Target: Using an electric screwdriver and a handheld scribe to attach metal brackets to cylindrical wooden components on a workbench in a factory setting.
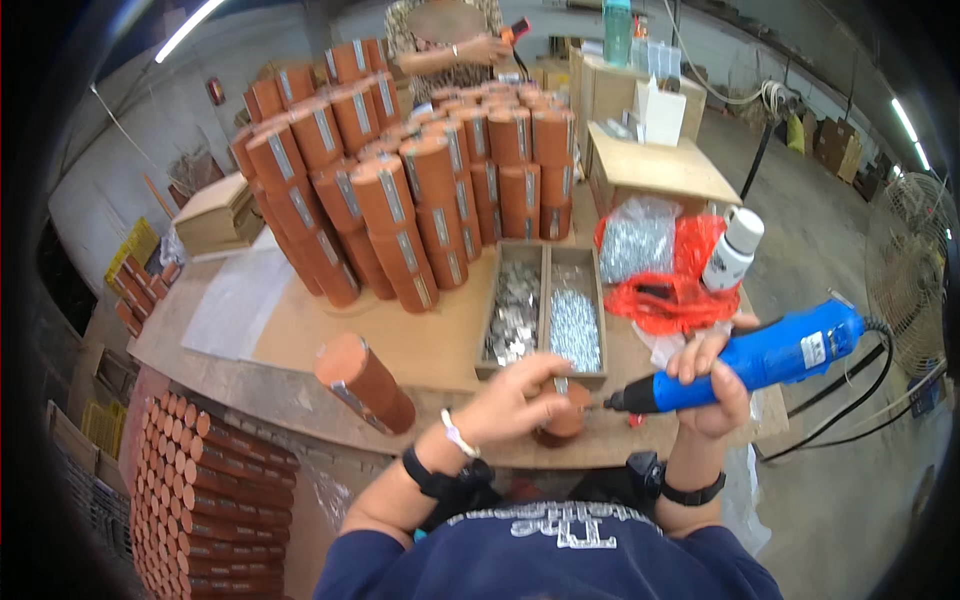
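My right hand (708, 385) is wrapped round a blue electric screwdriver (770, 350), whose black nose points left. The bit meets the side of a reddish-brown cylinder (567, 420) at the table's front edge. With fingers and thumb pinched, my left hand (510, 405) grips that cylinder near a small metal strip; what lies under the fingertips is partly hidden. Another reddish-brown cylinder (368, 385) with a metal strip stands to the left. Behind my left hand sits a two-compartment wooden tray (548, 310), flat metal pieces on its left, small silvery screws on its right.
Stacked reddish-brown cylinders (420, 190) fill the table's back. A bag of small metal parts (637, 245), red plastic bag (660, 305) and white bottle (735, 250) lie right. More cylinders (215, 500) are piled lower left. A co-worker (450, 50) holds an orange-and-black tool (515, 32).
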The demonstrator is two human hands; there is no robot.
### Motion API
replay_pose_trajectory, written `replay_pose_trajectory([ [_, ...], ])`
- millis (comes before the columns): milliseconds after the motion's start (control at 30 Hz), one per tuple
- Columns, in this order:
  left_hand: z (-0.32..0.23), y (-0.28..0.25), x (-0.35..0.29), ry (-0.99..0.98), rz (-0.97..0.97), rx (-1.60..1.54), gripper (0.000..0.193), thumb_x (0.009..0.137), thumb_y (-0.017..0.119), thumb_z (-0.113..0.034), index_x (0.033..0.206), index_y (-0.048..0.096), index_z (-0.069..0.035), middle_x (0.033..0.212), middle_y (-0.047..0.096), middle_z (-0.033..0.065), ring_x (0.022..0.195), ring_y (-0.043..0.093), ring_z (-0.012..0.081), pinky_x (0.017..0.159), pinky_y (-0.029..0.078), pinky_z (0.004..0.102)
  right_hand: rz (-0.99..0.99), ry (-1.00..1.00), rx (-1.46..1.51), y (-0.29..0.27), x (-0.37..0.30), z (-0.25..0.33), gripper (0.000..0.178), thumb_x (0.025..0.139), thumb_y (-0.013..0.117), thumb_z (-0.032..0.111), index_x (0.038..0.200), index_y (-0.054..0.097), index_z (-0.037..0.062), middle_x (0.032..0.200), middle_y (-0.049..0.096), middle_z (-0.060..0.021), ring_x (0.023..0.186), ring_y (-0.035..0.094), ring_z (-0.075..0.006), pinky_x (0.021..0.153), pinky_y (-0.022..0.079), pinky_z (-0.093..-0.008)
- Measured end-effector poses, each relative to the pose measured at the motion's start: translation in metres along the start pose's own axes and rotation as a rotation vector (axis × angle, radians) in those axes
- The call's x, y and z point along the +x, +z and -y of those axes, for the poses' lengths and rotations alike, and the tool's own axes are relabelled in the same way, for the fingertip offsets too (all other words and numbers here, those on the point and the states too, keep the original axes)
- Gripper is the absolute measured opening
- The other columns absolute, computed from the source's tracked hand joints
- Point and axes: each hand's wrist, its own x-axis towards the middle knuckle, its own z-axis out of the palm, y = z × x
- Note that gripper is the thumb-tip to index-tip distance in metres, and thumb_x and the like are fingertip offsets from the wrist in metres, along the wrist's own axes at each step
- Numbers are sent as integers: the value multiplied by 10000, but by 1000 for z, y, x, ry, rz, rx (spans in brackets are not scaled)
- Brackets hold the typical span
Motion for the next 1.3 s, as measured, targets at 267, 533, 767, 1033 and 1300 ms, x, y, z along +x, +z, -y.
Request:
replay_pose_trajectory([
  [267,51,-50,2,-278,-265,57,178,796,533,-68,949,557,19,859,580,37,802,519,85,705,421,213,67,-38,-8,-6,7,11,504,735,470,96,1188,258,42,742,456,-83,643,478,-187,640,421,-354],
  [533,88,-48,6,-412,-265,387,156,703,585,-74,852,610,-32,792,597,101,691,556,214,636,440,292,103,-48,-16,-12,4,15,503,728,442,90,1192,255,32,756,478,-90,645,479,-191,643,404,-377],
  [767,94,-37,18,-361,-45,1002,180,623,659,-161,789,637,-94,758,541,84,809,500,269,717,400,366,105,-51,-23,-14,0,19,494,729,441,91,1185,262,29,754,478,-89,648,482,-192,648,405,-376],
  [1033,91,-40,24,-415,25,1013,99,612,665,-179,694,630,-136,808,565,60,834,519,251,700,415,375,119,-31,-46,-16,-1,21,442,755,443,132,1169,333,23,772,466,-67,700,452,-168,695,386,-351],
  [1300,86,-40,19,-358,-76,944,118,610,664,-164,676,595,-93,665,574,94,725,528,264,666,416,373,170,-42,-42,-19,-1,23,423,771,404,133,1174,338,23,787,472,-68,714,458,-172,708,386,-365],
])
